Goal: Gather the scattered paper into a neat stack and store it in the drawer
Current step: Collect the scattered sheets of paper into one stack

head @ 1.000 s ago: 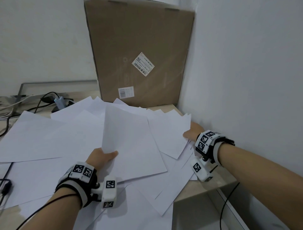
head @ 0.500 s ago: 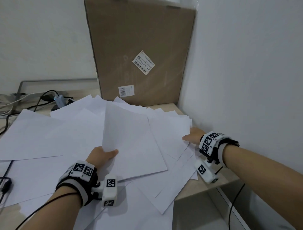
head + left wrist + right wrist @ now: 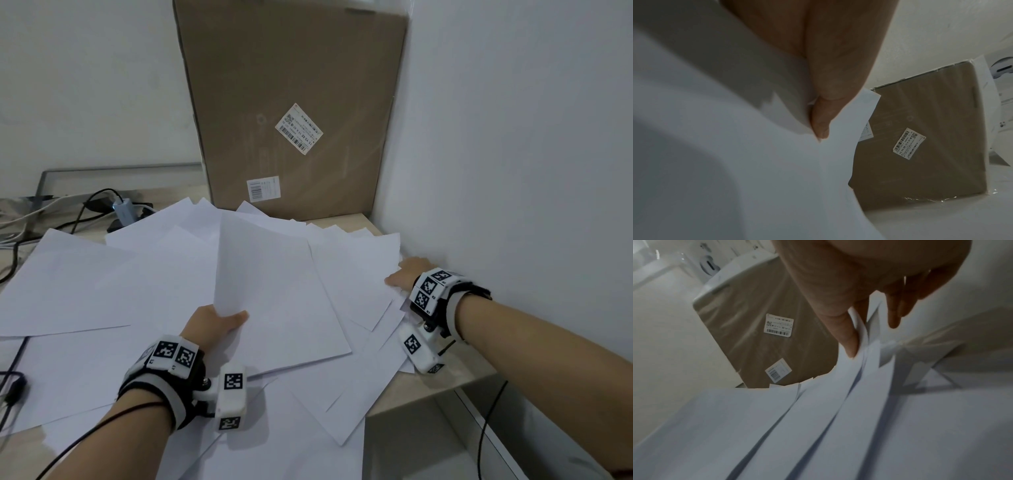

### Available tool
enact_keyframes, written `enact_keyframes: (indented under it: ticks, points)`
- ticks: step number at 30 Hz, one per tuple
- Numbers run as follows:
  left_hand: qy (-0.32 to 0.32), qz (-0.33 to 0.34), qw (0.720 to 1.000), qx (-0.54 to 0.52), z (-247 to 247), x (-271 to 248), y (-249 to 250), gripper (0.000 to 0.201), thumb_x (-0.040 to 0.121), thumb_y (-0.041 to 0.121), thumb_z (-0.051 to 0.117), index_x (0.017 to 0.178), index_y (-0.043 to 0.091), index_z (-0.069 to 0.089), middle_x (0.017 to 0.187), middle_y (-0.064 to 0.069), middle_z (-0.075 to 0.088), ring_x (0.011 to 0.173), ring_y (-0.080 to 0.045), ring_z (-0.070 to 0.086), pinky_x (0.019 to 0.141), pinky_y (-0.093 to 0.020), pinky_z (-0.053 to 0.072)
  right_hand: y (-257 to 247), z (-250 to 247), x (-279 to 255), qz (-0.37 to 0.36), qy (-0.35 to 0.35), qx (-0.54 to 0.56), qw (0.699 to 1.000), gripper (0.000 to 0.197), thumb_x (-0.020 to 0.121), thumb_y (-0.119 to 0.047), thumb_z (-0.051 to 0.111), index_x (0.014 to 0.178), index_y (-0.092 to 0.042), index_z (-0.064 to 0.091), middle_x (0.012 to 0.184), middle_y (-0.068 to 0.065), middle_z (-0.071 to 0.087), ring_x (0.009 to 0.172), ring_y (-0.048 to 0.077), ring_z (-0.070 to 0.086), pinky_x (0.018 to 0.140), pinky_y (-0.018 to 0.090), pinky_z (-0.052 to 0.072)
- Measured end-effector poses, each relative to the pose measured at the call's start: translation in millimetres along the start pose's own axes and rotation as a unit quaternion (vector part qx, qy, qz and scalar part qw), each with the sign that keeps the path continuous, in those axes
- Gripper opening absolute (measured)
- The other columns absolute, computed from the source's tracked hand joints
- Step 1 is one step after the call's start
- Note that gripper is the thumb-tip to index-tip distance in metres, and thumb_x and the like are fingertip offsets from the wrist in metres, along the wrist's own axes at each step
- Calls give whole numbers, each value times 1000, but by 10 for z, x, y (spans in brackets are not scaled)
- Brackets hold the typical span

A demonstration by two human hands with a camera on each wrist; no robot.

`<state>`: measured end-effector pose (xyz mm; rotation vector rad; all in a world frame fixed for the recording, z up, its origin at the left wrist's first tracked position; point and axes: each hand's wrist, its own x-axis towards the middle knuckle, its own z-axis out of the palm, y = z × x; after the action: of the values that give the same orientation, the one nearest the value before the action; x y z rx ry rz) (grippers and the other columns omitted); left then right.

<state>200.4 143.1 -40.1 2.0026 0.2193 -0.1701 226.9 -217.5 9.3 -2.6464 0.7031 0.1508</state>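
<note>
- Left fingers (image 3: 819,123) pinch several sheets at a near corner; thumb on top in the head view, left hand (image 3: 214,323) grasping, sheet edge lifted off the pile.
- Right fingers (image 3: 851,344) clamp the fanned edges of a few sheets, thumb on one side, other fingers behind; right hand (image 3: 409,275) grasping, close to the side wall (image 3: 513,171).
- We see the scattered paper (image 3: 137,291) spread over the desk (image 3: 346,221), fanning away from both sets of fingers, mostly to the left of the left fingers and between the two hands.
- Big top sheet (image 3: 274,298) runs its long axis away from the left fingers toward the cardboard box (image 3: 291,102); some sheets overhang the near desk edge below the right fingers.
- Key relation, we judge: the loose bulk lies left of and beyond the left fingers, so the left hand is nearer to it; the right-hand bundle sits well apart at the wall side, so the sheets need sweeping inward toward each other.
- Drawer not in view; we cannot tell where it is.
- Cables (image 3: 85,212) lie beyond the left paper edge, a snag risk if we sweep wide.
</note>
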Motion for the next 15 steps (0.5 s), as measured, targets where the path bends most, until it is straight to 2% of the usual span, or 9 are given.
enact_keyframes:
  ticks: [1, 3, 5, 6, 9, 12, 15]
  points:
    - [2, 0, 1000, 1, -1, 8, -4, 21, 83, 23, 73, 80, 7, 61, 88, -17, 66, 81, -30, 59, 80, -41, 47, -13, -14, -7, -17, 3, 7, 1000, 41, 84, -32, 61, 119, -11, 59, 124, 7, 58, 119, 27, 53, 92, 29, 45]
    - [9, -2, 1000, 4, -4, 14, -4, 25, 83, 24, 73, 87, 2, 64, 93, -19, 67, 87, -33, 62, 85, -44, 49, -4, -21, 18, -36, 6, 59, 998, 17, 85, -27, 64, 95, -13, 62, 107, 7, 59, 112, 26, 58, 75, 25, 45]
    - [14, -7, 1000, 0, -11, 26, -9, 28, 82, 24, 74, 92, 0, 64, 98, -21, 67, 94, -36, 63, 90, -46, 49, 22, -51, 9, -47, 20, 107, 993, 12, 84, -26, 64, 84, -16, 58, 105, 9, 60, 97, 23, 58, 74, 23, 39]
    - [15, -9, 1000, -3, -14, 26, -4, 27, 82, 24, 74, 90, 1, 63, 98, -21, 67, 96, -37, 63, 91, -46, 49, 49, -71, 19, -51, 33, 125, 990, 13, 84, -25, 65, 86, -13, 59, 106, 11, 63, 94, 22, 57, 75, 23, 38]
    - [15, -13, 1000, -8, -15, 17, 2, 23, 83, 23, 74, 83, 4, 61, 97, -21, 66, 91, -36, 62, 90, -47, 49, 137, -172, -10, -48, 69, 168, 982, 34, 88, -25, 62, 111, 0, 64, 116, 14, 65, 103, 29, 61, 77, 26, 43]
    - [23, -17, 999, -17, -12, 14, 16, 27, 83, 23, 73, 89, -1, 62, 93, -21, 65, 84, -33, 59, 83, -45, 49, 268, -305, -114, -43, 119, 211, 969, 27, 92, -19, 57, 107, 2, 65, 110, 14, 66, 99, 30, 61, 77, 27, 44]
    - [40, -28, 998, -32, -15, 12, 14, 37, 84, 23, 72, 101, -9, 62, 93, -23, 64, 80, -33, 58, 74, -40, 47, 413, -451, -226, -17, 183, 271, 945, 28, 94, -16, 53, 110, 4, 63, 116, 20, 65, 107, 35, 59, 88, 34, 45]
